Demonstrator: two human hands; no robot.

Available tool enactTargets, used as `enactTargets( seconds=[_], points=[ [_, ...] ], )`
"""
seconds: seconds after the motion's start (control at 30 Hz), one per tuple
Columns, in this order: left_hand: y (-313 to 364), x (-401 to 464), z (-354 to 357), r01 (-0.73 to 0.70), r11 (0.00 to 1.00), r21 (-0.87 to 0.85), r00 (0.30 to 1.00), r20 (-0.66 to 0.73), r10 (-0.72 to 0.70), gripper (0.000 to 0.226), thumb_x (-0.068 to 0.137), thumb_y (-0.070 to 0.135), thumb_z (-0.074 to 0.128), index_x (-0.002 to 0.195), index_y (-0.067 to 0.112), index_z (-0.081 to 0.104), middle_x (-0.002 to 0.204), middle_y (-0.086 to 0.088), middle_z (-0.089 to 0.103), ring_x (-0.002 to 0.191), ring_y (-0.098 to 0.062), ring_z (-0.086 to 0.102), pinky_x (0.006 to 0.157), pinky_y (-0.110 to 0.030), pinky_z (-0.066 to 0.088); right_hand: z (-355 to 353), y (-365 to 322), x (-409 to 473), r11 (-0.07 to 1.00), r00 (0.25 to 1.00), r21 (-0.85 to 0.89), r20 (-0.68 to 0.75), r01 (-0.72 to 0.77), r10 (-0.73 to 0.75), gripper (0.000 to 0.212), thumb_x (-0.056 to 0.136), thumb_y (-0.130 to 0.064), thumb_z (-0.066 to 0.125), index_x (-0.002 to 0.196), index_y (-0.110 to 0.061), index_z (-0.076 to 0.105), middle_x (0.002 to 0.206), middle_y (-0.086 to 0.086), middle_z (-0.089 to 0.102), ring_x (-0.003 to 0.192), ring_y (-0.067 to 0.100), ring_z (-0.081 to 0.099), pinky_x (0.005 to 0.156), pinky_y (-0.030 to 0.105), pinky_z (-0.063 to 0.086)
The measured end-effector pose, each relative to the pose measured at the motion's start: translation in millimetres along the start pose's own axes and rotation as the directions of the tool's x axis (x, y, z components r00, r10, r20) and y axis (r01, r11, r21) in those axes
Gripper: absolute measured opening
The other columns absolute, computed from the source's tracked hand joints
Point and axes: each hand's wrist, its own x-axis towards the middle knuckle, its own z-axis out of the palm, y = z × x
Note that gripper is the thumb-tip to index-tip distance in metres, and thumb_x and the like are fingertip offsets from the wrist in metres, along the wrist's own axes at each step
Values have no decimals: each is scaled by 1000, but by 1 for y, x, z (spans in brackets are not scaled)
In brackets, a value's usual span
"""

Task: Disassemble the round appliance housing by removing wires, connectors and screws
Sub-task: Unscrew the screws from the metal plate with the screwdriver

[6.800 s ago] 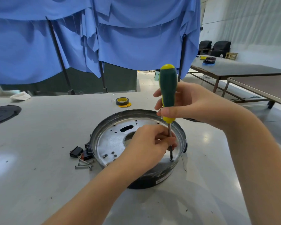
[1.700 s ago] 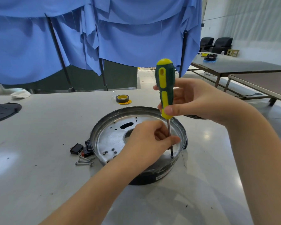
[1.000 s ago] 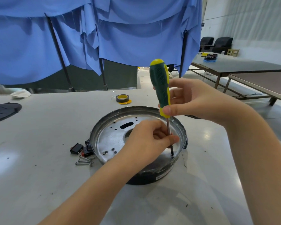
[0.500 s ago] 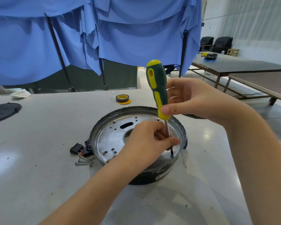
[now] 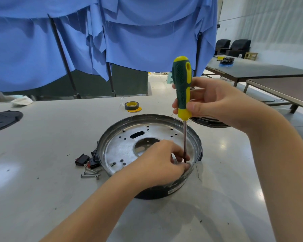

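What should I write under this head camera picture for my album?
Right hand holds a green-and-yellow screwdriver upright inside the round metal housing.

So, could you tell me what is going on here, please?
A person is unscrewing the round housing on the table. The right hand holds a screwdriver upright, its tip down inside the housing by the near rim, where the left hand reaches in. Loose screws and black connectors lie beside it.
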Motion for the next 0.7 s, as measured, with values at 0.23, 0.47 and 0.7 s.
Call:
enactTargets(
  seconds=[0.23,0.47,0.7],
  points=[
    [-1,1,0,-9,998,58,1000,-4,9,4,84,34,68,86,32,71,75,14,57,66,0,54,69,-18,49,-5,-1,-2,997,998,63,-56,39,-35,38,87,9,55,116,-17,57,97,7,75,94,24,71,75,26,57],
    [1,-1,-1,-18,994,112,1000,16,16,4,87,33,65,83,33,66,79,16,55,71,0,53,62,-12,39,-5,0,-1,998,993,-69,-115,-4,-4,37,88,6,58,119,-16,55,98,7,74,90,18,72,74,25,58],
    [5,-2,-1,-25,988,149,1000,19,23,5,89,36,62,85,33,61,79,16,54,71,1,51,58,-9,33,-1,1,3,984,992,-174,-125,-51,29,37,87,0,62,119,-16,55,99,6,72,91,18,72,83,34,58]
  ],
)
